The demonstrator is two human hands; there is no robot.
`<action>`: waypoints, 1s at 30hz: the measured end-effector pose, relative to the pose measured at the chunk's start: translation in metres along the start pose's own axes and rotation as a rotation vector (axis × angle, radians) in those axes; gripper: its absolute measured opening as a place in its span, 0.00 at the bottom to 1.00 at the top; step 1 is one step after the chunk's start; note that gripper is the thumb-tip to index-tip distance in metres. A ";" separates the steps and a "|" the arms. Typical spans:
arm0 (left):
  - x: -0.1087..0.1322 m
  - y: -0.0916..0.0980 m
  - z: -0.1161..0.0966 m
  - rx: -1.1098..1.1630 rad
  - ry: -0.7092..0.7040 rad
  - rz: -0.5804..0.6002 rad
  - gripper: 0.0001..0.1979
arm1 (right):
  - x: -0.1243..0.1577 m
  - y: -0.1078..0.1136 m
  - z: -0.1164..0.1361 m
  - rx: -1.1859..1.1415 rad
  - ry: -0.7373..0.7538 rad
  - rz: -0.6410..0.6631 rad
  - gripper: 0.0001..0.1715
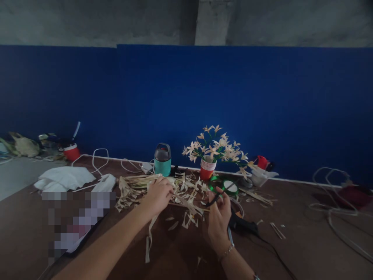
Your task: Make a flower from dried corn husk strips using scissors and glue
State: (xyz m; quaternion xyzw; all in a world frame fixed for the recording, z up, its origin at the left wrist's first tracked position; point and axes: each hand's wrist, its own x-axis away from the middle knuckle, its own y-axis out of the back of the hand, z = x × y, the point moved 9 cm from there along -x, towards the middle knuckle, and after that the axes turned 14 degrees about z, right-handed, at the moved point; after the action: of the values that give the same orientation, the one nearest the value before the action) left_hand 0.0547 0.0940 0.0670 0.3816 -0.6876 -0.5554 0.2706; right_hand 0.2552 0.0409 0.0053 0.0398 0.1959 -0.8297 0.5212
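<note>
My left hand [159,194] reaches into a pile of dried husk strips [129,190], its fingers bent and closed on a pale husk strip [186,203]. Its fingertips are partly hidden. My right hand [219,216], wearing a bracelet, is curled round what look like black-handled scissors [217,197], pointing up and to the right. Behind the hands, a red and white cup [207,171] holds pale husk flowers [215,149] on green stems. Green tape rolls [230,186] lie just beyond my right hand.
A black glue gun [243,224] with its cord lies right of my right hand. A teal container [162,160] stands behind the pile. White cloth [65,179] and a blurred-out object [84,223] lie left. A blue partition [163,89] borders the back; cables [335,210] lie right.
</note>
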 end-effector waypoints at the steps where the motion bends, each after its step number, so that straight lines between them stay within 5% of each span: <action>1: 0.003 0.007 0.007 0.005 0.013 -0.012 0.07 | 0.000 -0.001 0.000 0.004 -0.007 0.006 0.24; 5: 0.017 0.024 0.042 -0.010 0.128 -0.032 0.09 | 0.002 -0.003 -0.002 0.042 -0.032 0.032 0.24; 11: 0.031 0.019 0.083 -0.132 0.319 -0.004 0.12 | 0.001 -0.007 -0.013 0.070 -0.048 0.100 0.27; 15: 0.036 0.014 0.092 -0.213 0.428 0.034 0.13 | 0.000 -0.009 -0.014 0.111 -0.025 0.129 0.29; 18: 0.038 0.022 0.084 -0.301 0.441 -0.072 0.11 | 0.000 -0.009 -0.013 0.148 -0.007 0.129 0.29; 22: 0.027 0.020 0.053 -0.225 0.194 -0.154 0.10 | -0.001 -0.011 -0.012 0.151 0.005 0.152 0.29; 25: 0.010 0.005 0.022 -0.174 -0.083 -0.073 0.08 | -0.001 -0.012 -0.013 0.148 -0.002 0.165 0.29; 30: -0.013 -0.027 -0.011 -0.281 -0.349 0.094 0.08 | -0.001 -0.013 -0.015 0.159 -0.020 0.167 0.28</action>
State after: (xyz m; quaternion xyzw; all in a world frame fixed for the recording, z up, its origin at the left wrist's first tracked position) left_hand 0.0772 0.0963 0.0446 0.2058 -0.6569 -0.6899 0.2238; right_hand 0.2423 0.0517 -0.0047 0.0889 0.1203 -0.7965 0.5859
